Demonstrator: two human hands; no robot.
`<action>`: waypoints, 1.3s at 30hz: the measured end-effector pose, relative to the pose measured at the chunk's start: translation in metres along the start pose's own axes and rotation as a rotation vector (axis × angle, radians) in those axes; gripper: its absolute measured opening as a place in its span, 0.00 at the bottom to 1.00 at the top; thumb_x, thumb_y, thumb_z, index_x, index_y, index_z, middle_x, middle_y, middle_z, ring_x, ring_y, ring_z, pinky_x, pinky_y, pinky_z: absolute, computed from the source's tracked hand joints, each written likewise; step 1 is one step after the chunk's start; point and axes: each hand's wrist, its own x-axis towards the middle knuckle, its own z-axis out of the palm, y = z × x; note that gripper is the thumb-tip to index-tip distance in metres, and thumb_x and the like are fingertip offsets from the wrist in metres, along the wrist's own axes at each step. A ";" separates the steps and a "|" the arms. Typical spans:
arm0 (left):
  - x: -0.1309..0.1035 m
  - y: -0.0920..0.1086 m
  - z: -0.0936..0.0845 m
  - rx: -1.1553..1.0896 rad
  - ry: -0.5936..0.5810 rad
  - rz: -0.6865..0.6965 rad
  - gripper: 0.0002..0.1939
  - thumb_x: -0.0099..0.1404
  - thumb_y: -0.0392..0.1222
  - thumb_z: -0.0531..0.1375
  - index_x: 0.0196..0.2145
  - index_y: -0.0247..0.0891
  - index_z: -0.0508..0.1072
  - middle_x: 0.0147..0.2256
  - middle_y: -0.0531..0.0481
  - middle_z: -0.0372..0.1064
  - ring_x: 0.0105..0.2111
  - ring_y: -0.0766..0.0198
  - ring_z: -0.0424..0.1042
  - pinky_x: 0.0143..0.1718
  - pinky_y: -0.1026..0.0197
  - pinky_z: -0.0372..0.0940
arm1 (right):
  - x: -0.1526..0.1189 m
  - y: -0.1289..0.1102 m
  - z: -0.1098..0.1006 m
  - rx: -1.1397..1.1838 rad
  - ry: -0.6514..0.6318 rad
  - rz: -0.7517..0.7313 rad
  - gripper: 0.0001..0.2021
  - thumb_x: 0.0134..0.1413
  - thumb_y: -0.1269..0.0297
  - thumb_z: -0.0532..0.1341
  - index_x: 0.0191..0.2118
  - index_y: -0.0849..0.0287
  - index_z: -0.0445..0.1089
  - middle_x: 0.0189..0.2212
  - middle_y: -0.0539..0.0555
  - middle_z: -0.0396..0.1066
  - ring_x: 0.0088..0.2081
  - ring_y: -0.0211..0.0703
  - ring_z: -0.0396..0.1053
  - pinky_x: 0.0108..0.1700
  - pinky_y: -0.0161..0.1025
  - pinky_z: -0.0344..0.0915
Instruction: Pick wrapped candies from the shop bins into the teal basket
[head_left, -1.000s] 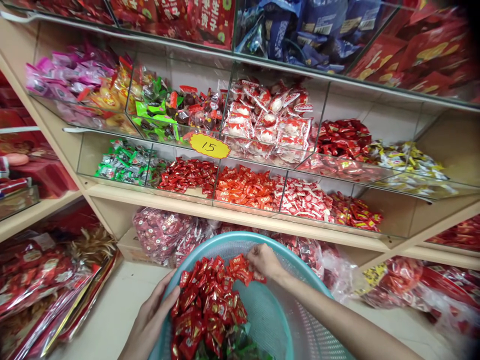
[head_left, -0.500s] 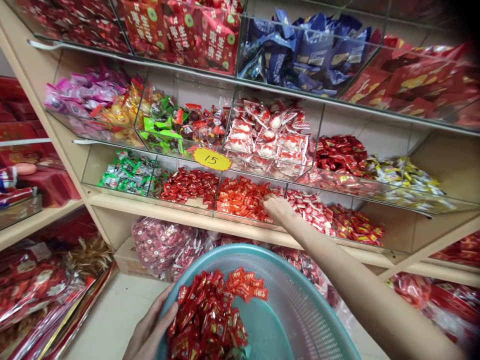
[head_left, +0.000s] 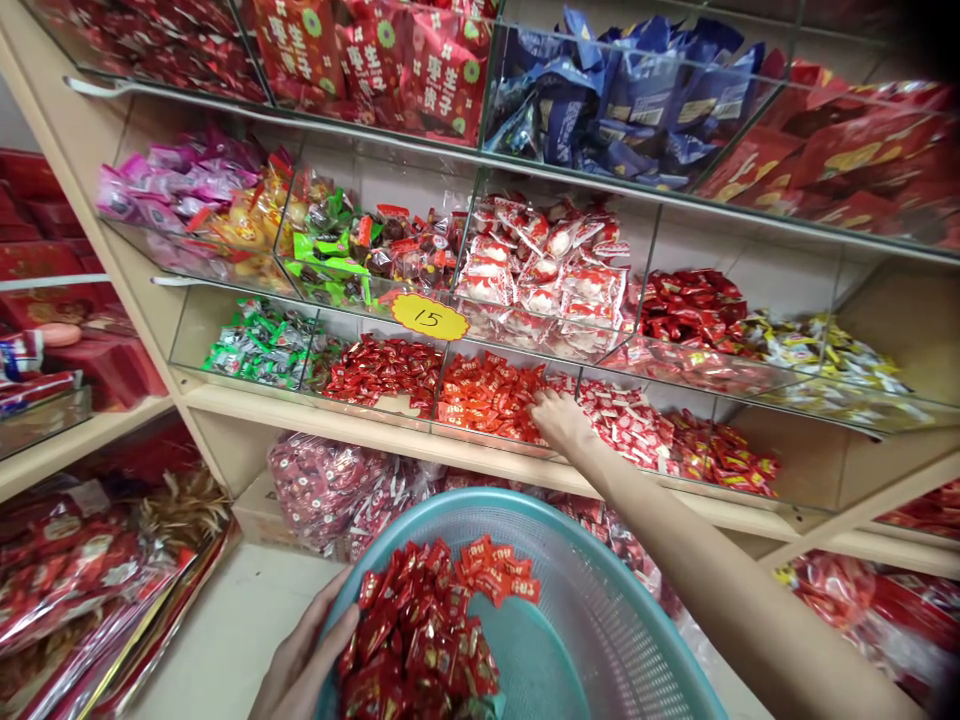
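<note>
My left hand [head_left: 307, 650] grips the left rim of a teal plastic basket [head_left: 615, 590], thumb inside and fingers outside. Dark red wrapped candies [head_left: 420, 640] fill the basket's left part, with a small cluster of orange-red candies [head_left: 499, 570] beside them. On the lowest shelf, my right hand [head_left: 559, 420] reaches to the right edge of the orange-red candy pile [head_left: 487, 395], near the red-and-white candies [head_left: 626, 420]. Its fingers are bent together at the candies; what they hold, if anything, is hidden.
Glass-fronted shelves hold green candies [head_left: 262, 345], red-and-white packets [head_left: 540, 270] and blue bags [head_left: 630, 90]. A yellow price tag [head_left: 429, 318] reads 15. Below the shelf lie bagged candies [head_left: 326, 490] and a cardboard box [head_left: 262, 515]. Red packages [head_left: 67, 560] lie at lower left.
The shelves have shifted slightly to the right in view. My right hand stays at the orange-red pile, and my left hand still holds the basket.
</note>
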 end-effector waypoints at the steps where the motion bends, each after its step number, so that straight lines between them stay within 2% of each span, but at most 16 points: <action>1: 0.001 -0.001 -0.001 0.004 0.005 -0.003 0.31 0.53 0.57 0.58 0.53 0.45 0.63 0.55 0.53 0.58 0.57 0.54 0.51 0.59 0.54 0.43 | 0.000 0.000 0.001 -0.001 -0.001 -0.001 0.14 0.53 0.77 0.48 0.39 0.65 0.70 0.41 0.65 0.66 0.43 0.51 0.62 0.40 0.43 0.57; 5: 0.000 -0.001 0.001 -0.026 0.049 0.027 0.31 0.53 0.57 0.58 0.53 0.44 0.63 0.55 0.53 0.59 0.57 0.54 0.52 0.59 0.53 0.43 | 0.001 0.000 0.004 -0.006 0.000 -0.011 0.14 0.53 0.77 0.49 0.36 0.65 0.71 0.41 0.64 0.67 0.43 0.51 0.62 0.39 0.43 0.56; 9: 0.001 -0.003 0.000 -0.024 0.004 0.013 0.32 0.52 0.57 0.59 0.53 0.43 0.63 0.55 0.52 0.59 0.57 0.53 0.52 0.58 0.54 0.44 | 0.002 -0.001 0.004 -0.020 0.018 -0.020 0.14 0.52 0.77 0.50 0.36 0.64 0.72 0.40 0.64 0.67 0.43 0.50 0.62 0.39 0.42 0.55; 14: 0.003 -0.005 -0.004 -0.024 0.038 0.048 0.31 0.51 0.58 0.59 0.51 0.44 0.65 0.54 0.53 0.59 0.57 0.53 0.52 0.58 0.53 0.45 | -0.001 0.005 -0.005 -0.040 0.035 -0.061 0.13 0.53 0.76 0.50 0.36 0.64 0.71 0.39 0.63 0.68 0.43 0.48 0.62 0.40 0.41 0.54; 17: -0.001 0.003 0.000 -0.016 0.034 0.018 0.30 0.51 0.57 0.60 0.50 0.45 0.66 0.53 0.52 0.61 0.56 0.53 0.54 0.58 0.52 0.46 | -0.006 0.012 -0.014 -0.061 0.066 -0.081 0.12 0.53 0.75 0.50 0.36 0.65 0.71 0.37 0.63 0.68 0.43 0.49 0.61 0.41 0.42 0.53; 21: -0.012 0.021 0.011 -0.032 0.098 0.006 0.28 0.53 0.56 0.58 0.50 0.45 0.66 0.52 0.53 0.62 0.55 0.54 0.56 0.58 0.54 0.46 | -0.022 0.018 -0.032 -0.020 0.135 -0.083 0.08 0.52 0.70 0.54 0.35 0.66 0.69 0.36 0.62 0.66 0.42 0.50 0.61 0.39 0.41 0.53; 25: -0.015 0.025 0.015 -0.041 0.079 -0.019 0.31 0.53 0.57 0.58 0.53 0.44 0.63 0.53 0.52 0.61 0.55 0.54 0.56 0.57 0.55 0.49 | -0.056 0.000 -0.040 0.248 0.163 -0.126 0.08 0.53 0.63 0.54 0.36 0.62 0.66 0.35 0.57 0.64 0.37 0.43 0.63 0.34 0.36 0.54; 27: -0.012 0.021 0.013 -0.038 0.058 -0.035 0.32 0.52 0.58 0.58 0.53 0.44 0.63 0.53 0.51 0.61 0.55 0.53 0.56 0.56 0.55 0.50 | -0.076 -0.020 -0.027 0.412 0.100 -0.210 0.08 0.53 0.63 0.54 0.36 0.60 0.65 0.35 0.55 0.64 0.35 0.39 0.64 0.33 0.34 0.55; 29: -0.010 0.017 0.010 -0.037 0.053 -0.033 0.32 0.52 0.57 0.58 0.53 0.44 0.63 0.53 0.51 0.61 0.55 0.53 0.56 0.56 0.55 0.50 | -0.094 -0.041 -0.004 0.501 -0.007 -0.279 0.08 0.52 0.63 0.55 0.37 0.59 0.64 0.36 0.54 0.64 0.34 0.38 0.65 0.32 0.33 0.55; 32: -0.008 0.014 0.008 -0.044 0.043 -0.033 0.30 0.53 0.56 0.58 0.53 0.44 0.63 0.53 0.51 0.61 0.55 0.54 0.57 0.57 0.55 0.47 | -0.112 -0.065 0.037 0.486 -0.176 -0.262 0.07 0.50 0.66 0.56 0.36 0.60 0.65 0.36 0.55 0.66 0.33 0.40 0.66 0.32 0.35 0.56; 34: -0.008 0.015 0.010 -0.050 0.044 -0.036 0.30 0.53 0.56 0.59 0.52 0.43 0.64 0.52 0.50 0.62 0.54 0.54 0.57 0.58 0.54 0.47 | -0.118 -0.073 0.057 0.465 -0.248 -0.214 0.06 0.51 0.67 0.55 0.35 0.60 0.65 0.36 0.56 0.67 0.35 0.41 0.67 0.34 0.36 0.58; 36: -0.010 0.017 0.012 -0.065 0.077 -0.024 0.30 0.53 0.56 0.58 0.52 0.43 0.64 0.52 0.50 0.63 0.54 0.54 0.58 0.57 0.53 0.47 | -0.121 -0.075 0.067 0.465 -0.295 -0.159 0.07 0.53 0.68 0.53 0.36 0.59 0.65 0.37 0.56 0.68 0.37 0.43 0.67 0.36 0.36 0.59; 39: -0.013 0.021 0.017 -0.064 0.112 -0.020 0.30 0.53 0.57 0.58 0.52 0.44 0.64 0.51 0.51 0.64 0.54 0.53 0.58 0.57 0.53 0.49 | -0.120 -0.076 0.069 0.462 -0.346 -0.099 0.09 0.55 0.68 0.50 0.39 0.59 0.65 0.36 0.57 0.69 0.38 0.45 0.68 0.36 0.37 0.59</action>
